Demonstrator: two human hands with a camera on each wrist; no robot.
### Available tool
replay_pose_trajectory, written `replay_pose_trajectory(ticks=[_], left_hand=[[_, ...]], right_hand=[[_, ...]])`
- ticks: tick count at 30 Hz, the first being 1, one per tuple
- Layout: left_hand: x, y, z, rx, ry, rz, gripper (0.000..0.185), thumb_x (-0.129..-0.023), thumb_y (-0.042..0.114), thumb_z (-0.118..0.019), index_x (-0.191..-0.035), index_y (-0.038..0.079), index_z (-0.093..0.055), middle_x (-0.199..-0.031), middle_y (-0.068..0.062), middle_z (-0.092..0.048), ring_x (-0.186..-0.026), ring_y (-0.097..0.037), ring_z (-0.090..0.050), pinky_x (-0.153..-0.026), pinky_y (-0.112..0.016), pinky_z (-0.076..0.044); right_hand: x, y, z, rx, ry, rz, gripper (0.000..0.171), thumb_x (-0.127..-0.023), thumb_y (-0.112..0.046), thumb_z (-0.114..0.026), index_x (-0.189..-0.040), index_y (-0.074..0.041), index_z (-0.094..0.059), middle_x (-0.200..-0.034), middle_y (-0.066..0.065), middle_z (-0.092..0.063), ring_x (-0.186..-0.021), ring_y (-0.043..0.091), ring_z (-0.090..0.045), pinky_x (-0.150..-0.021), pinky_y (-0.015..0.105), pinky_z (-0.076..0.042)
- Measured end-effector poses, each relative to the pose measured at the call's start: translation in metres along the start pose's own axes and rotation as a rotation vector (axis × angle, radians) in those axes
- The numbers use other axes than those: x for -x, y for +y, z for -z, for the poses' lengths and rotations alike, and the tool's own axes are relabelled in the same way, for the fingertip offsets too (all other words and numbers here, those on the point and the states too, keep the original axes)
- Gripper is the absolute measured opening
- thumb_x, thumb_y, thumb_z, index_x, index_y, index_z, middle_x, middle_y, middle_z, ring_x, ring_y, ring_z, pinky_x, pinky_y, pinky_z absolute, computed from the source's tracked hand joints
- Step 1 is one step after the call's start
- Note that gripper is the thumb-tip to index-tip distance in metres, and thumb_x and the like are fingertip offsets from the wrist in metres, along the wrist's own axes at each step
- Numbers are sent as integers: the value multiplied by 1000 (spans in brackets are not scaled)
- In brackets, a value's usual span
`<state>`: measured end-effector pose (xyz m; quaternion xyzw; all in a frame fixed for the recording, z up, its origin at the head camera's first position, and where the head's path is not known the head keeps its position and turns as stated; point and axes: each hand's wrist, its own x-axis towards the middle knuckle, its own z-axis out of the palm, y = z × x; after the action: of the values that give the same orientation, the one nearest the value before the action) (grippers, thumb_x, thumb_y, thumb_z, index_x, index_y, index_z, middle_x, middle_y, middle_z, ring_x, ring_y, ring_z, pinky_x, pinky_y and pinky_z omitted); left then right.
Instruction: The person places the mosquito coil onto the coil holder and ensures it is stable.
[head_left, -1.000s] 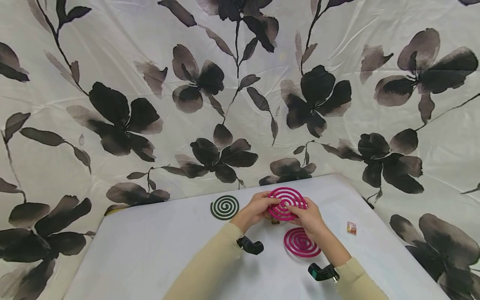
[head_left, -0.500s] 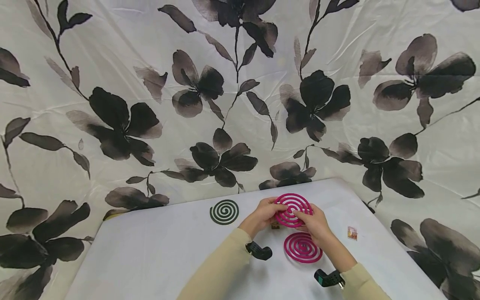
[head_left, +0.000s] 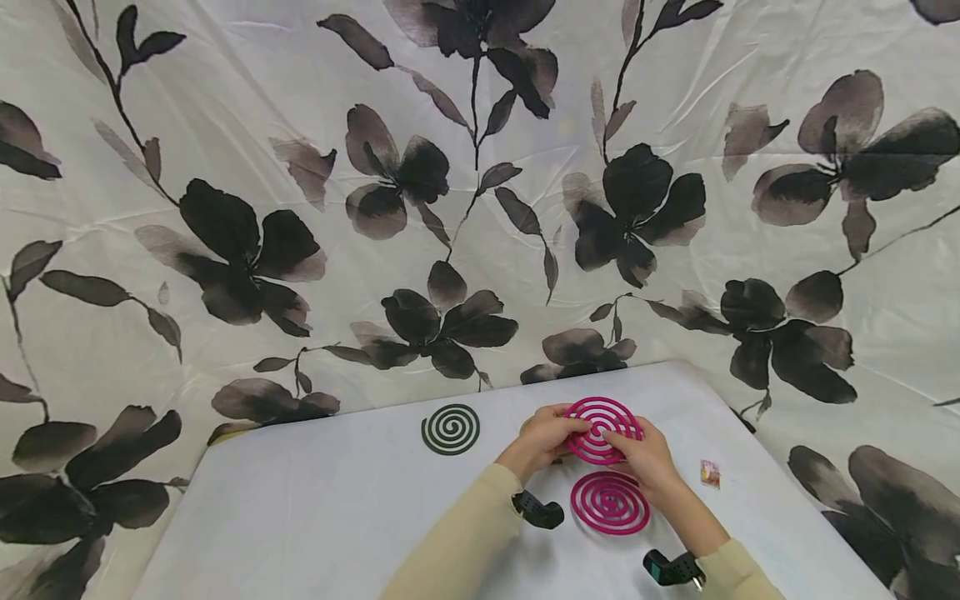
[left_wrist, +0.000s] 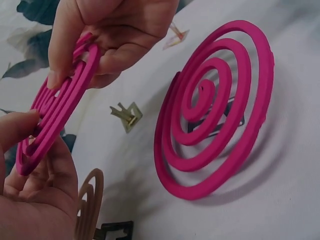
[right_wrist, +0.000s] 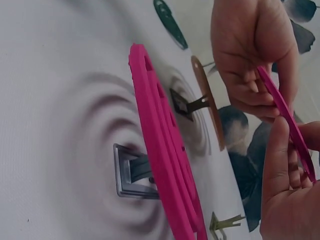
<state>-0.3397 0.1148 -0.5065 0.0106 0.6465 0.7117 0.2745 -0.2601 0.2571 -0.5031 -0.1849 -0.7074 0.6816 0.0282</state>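
Both hands hold one pink spiral coil [head_left: 602, 429] just above the white table [head_left: 315, 500]. My left hand [head_left: 543, 435] pinches its left edge, and my right hand [head_left: 647, 454] grips its right side with the thumb on top. In the left wrist view the held coil [left_wrist: 55, 107] is tilted edge-on between the fingers. A second pink coil [head_left: 609, 502] stands on a metal stand [right_wrist: 132, 172] right in front of the hands. A brown coil [left_wrist: 90, 205] sits on another stand below the left hand.
A dark green coil [head_left: 451, 428] lies flat on the table to the left of the hands. A loose small metal stand [left_wrist: 127, 115] lies between the coils. A little packet [head_left: 709, 473] sits near the right table edge. Flowered cloth [head_left: 420, 208] hangs behind.
Both hands have carried the pink coil slightly to the right, keeping the same grip. The other coils have stayed where they were.
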Motion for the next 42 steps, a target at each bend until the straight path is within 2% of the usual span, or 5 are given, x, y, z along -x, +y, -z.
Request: replay_pose_trajectory(ticks=[7, 16, 24, 35, 42], left_hand=[[-5, -2, -7, 61, -60, -6, 31, -73, 9, -70, -102, 4, -60, -90, -8, -63, -78, -18, -61, -66, -31, -51], [-9, -7, -14, -6, 22, -9, 31, -72, 14, -72, -101, 7, -62, -87, -5, -63, -74, -15, -60, -62, -28, -50], [-13, -9, -20, -18, 2, -22, 32, -73, 13, -71, -104, 8, -61, -88, -6, -63, -77, -15, -60, -65, -29, -50], [-14, -12, -24, 5, 23, -19, 36, -72, 11, -72, -106, 7, -58, -88, -7, -61, -76, -18, -60, -64, -32, -51], [-16, -13, -31, -26, 35, -33, 34, -72, 9, -71, -104, 9, -59, -85, -6, -60, -70, -16, -58, -59, -29, -50]], right_hand=[[-2, 3, 7, -27, 8, -10, 53, -81, -22, -64, -122, -3, -36, -112, 20, -49, -81, 19, -61, -67, 34, -51], [-2, 6, 11, -25, 10, -14, 56, -81, -19, -64, -125, -4, -33, -115, 21, -47, -80, 20, -61, -66, 36, -51], [-4, 5, 17, -35, 24, -1, 51, -82, -17, -62, -122, -1, -36, -107, 19, -52, -78, 20, -60, -65, 34, -51], [-11, 10, 21, 40, 32, -7, 66, -76, -31, -68, -124, -1, -35, -111, 21, -51, -75, 19, -60, -65, 34, -51], [-15, 12, 30, 71, 46, -12, 69, -75, -33, -69, -125, 1, -35, -113, 22, -50, -76, 17, -59, -65, 33, -51]])
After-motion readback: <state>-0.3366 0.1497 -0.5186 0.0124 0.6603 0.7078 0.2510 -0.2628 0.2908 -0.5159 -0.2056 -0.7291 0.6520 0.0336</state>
